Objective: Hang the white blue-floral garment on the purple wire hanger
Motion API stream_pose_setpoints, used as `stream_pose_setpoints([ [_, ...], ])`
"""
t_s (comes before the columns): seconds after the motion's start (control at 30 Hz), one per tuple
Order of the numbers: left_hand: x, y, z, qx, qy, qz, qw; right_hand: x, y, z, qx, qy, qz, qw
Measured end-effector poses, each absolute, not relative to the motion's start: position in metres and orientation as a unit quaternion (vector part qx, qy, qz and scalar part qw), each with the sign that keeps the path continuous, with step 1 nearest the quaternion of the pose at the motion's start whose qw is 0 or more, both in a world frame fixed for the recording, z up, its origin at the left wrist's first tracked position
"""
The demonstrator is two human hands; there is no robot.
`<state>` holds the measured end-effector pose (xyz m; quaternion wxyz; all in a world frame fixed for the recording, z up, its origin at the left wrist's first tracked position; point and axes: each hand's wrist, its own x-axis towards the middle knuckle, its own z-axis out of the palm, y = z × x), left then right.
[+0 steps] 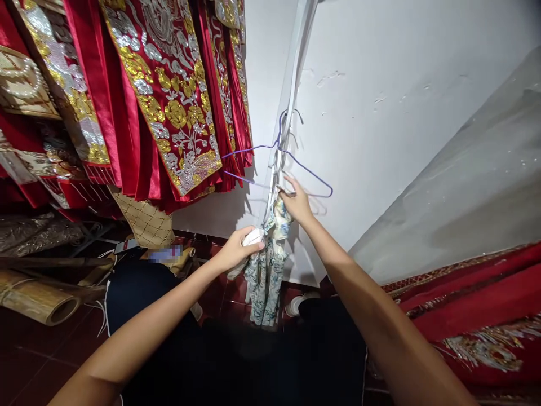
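The fingers (250, 246) of the left hand (235, 251) are clenched round 1 bunched white cloth (253, 235), with the thumb laid over the top. The right hand (299, 204) is higher and a little farther off. Its fingers are pinched on the top edge of 1 patterned cloth (267, 276), pale with blue-green flowers. That cloth hangs in loose folds between the 2 hands and well below them, and its lower end is near the floor (25, 361) of dark red tiles. The white cloth touches its upper left side; whether the 2 are joined cannot be told.

Just above the right hand hangs 1 purple wire hanger (305, 170), bare, its hook over a white pipe (291, 84) that runs up the corner of the white wall (380, 113). The hand is just under the hanger's bottom wire, and it is unclear whether they touch. 1 thin grey hook (298, 115) shows beside the purple one.

To the left hangs a crowded row of red garments (169, 113), heavy with gold and silver embroidery. Below them, at the near left, 1 rolled bamboo mat (42, 304) lies on the floor. On the right, 1 cloudy plastic sheet (465, 169) slopes down from the wall, and under its lower edge lies a red cloth (486, 304) with gold trim.
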<state>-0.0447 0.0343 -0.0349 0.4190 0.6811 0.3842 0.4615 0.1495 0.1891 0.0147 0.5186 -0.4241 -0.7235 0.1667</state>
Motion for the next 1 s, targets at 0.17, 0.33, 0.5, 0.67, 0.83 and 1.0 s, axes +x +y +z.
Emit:
stream_pose_setpoints([
  [0.17,-0.084,0.037,-0.038,0.753,0.505,0.291,0.306,0.177,0.18,-0.001,-0.476,-0.758,0.089,0.437],
  [0.33,-0.142,0.073,-0.027,0.699,0.645,0.267,0.154,0.204,0.145,0.021,-0.491,-0.763,-0.004,0.419],
  [0.5,-0.156,0.12,0.035,0.73,0.536,0.421,0.049,0.202,0.143,0.046,-0.485,-0.716,0.046,0.501],
  [0.67,-0.131,0.141,0.077,0.759,0.439,0.471,0.099,0.194,0.144,0.039,-0.415,-0.731,0.224,0.493],
  [0.83,-0.128,0.139,0.089,0.791,0.48,0.381,0.008,0.214,0.131,0.047,-0.428,-0.731,0.156,0.507],
  [1.0,-0.135,0.139,0.099,0.807,0.48,0.342,-0.035,0.257,0.147,0.072,-0.497,-0.643,0.098,0.574],
])
